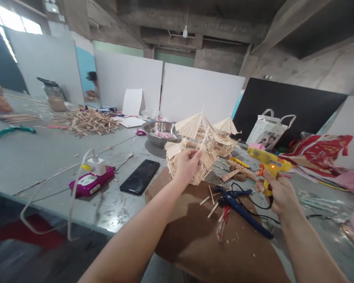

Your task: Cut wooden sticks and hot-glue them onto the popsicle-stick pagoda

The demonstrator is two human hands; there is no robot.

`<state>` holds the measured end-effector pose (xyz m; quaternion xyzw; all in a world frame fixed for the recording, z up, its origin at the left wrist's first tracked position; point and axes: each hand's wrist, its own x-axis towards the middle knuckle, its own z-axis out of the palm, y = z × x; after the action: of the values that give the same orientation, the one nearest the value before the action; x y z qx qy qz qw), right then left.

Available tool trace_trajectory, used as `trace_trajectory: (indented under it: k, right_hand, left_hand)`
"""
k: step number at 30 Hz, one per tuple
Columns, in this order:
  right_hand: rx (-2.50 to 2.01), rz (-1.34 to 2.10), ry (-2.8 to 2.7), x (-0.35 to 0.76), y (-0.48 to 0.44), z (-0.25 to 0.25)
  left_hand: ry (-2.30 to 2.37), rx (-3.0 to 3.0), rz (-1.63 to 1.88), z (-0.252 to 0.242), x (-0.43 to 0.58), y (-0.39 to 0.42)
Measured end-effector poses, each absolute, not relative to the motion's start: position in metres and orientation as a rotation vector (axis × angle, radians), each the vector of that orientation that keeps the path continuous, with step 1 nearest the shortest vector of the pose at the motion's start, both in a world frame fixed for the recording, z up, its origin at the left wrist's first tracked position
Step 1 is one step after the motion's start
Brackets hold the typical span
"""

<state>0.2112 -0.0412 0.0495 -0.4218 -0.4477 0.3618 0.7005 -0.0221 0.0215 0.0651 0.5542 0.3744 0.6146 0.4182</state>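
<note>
My left hand is closed in a pinch on a thin wooden stick, which points up and slightly to the right. Right behind it stands a stick-built model pavilion with pointed roofs; whether hand and model touch I cannot tell. My right hand grips a yellow hot glue gun whose small orange light is lit, its nozzle pointing left towards the model. Below both hands lies a brown board with loose short sticks and a blue-handled cutter.
A black phone and a purple power strip with a white cable lie left. Farther back are a metal bowl, a stick pile and green pliers. A white bag stands right. Another person sits far behind.
</note>
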Motion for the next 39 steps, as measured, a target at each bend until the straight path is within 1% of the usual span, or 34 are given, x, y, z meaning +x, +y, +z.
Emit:
trace_trajectory:
  k: [4, 8, 29, 39]
  right_hand:
    - [-0.900, 0.924, -0.891, 0.222, -0.046, 0.020]
    - [-0.892, 0.988, -0.888, 0.223, -0.047, 0.009]
    - [-0.915, 1.097, -0.873, 0.227, -0.048, 0.006]
    - [-0.946, 1.077, -0.884, 0.224, -0.050, 0.008]
  left_hand:
    - [0.877, 1.309, 1.566, 0.080, -0.023, 0.037]
    - [0.862, 1.169, 1.591, 0.088, -0.020, 0.045]
    - [0.823, 1.070, 1.612, 0.089, -0.016, 0.054]
    - [0.859, 1.009, 1.635, 0.092, -0.011, 0.052]
